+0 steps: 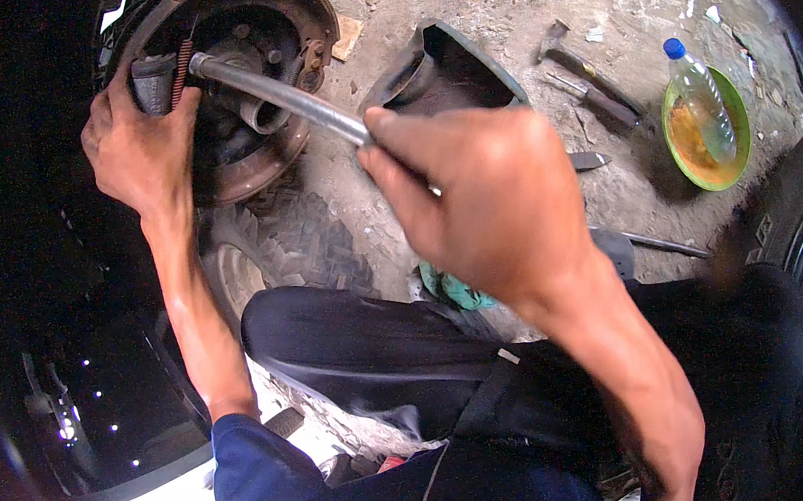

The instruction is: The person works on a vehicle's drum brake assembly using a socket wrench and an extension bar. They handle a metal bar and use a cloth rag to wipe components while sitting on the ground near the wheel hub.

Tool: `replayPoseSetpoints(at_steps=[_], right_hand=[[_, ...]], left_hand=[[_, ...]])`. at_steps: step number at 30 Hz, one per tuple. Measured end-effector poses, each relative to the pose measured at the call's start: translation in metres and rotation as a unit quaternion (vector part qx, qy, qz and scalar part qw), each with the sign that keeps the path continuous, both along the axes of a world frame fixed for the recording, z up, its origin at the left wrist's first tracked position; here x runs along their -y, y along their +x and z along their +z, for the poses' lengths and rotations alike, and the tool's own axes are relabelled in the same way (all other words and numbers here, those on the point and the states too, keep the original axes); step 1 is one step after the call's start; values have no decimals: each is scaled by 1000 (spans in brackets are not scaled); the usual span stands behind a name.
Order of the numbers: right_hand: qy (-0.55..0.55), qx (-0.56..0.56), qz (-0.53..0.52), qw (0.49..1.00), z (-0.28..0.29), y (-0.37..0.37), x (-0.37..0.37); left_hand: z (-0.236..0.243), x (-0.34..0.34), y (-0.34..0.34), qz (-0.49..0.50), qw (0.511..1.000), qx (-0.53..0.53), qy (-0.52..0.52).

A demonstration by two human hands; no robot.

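My left hand [139, 152] is closed around a grey cylindrical part [155, 84] at the left edge of a rusty brake assembly [311, 24]. Its thumb presses by the lower end of a reddish coil spring [183, 70]. From the right, my right hand [500, 197] grips a silver metal bar [288, 95], thumb and index finger along its near end. The bar slants up and left across the brake, its far tip beside the spring; whether they touch I cannot tell. Part of the hub [266, 116] shows beneath the bar.
A dark open container [472, 55] lies on the dirt floor. Farther right are a hammer [594, 68], a screwdriver [601, 104] and a green bowl [739, 157] with a blue-capped bottle [703, 99]. Black bodywork [84, 366] borders the left; a tyre [793, 195] stands right.
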State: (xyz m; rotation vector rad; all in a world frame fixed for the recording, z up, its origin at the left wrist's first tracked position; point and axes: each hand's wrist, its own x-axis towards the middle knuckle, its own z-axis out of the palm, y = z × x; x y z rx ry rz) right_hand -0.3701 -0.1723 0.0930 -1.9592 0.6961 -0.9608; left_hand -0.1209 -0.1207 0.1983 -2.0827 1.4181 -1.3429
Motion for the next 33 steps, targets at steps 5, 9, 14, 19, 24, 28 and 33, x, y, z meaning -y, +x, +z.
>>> replayPoseSetpoints(at_steps=[5,9,14,19,24,28,33], right_hand=[[293,71,53,952,26,1,1],[30,66,-21,997,40,3,-6],[22,89,-31,995,51,6,-11],[410,48,167,895,57,3,13],[656,71,216,720,62,3,18],[456,14,176,872,58,4,15],[118,-63,69,989,67,3,-9]], left_hand=[[1,2,-4,-20,1000,8,1],[2,2,-8,1,1000,-7,6],[3,0,-11,38,999,-26,3],[6,-1,-21,-27,998,-63,-17],[4,-25,-60,-57,929,-321,-176],[-20,-26,-118,61,455,-874,-161],[-50,-23,-113,-121,187,-933,-282]])
